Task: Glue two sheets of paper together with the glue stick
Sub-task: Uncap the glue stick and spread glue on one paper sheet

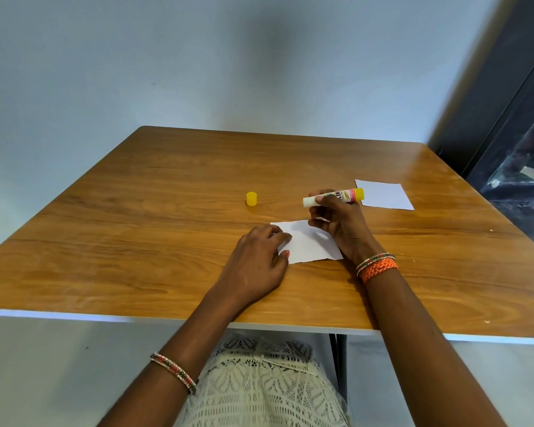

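White glue stick (pixel 333 197) gripped in right hand (pixel 336 223), held roughly level above near paper sheet (pixel 309 243), uncapped white end pointing left. Left hand (pixel 259 257) rests on that sheet's left edge, fingers bent, pinning it to wooden worktop (pixel 167 241). Yellow cap (pixel 251 199) stands apart, further back. Second sheet (pixel 383 195) lies far right.

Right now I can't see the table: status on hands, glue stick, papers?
Left hand flat, pinning near paper. Right hand grips uncapped glue stick above it. Second paper far right, apart. Yellow cap standing clear, nothing obstructing.
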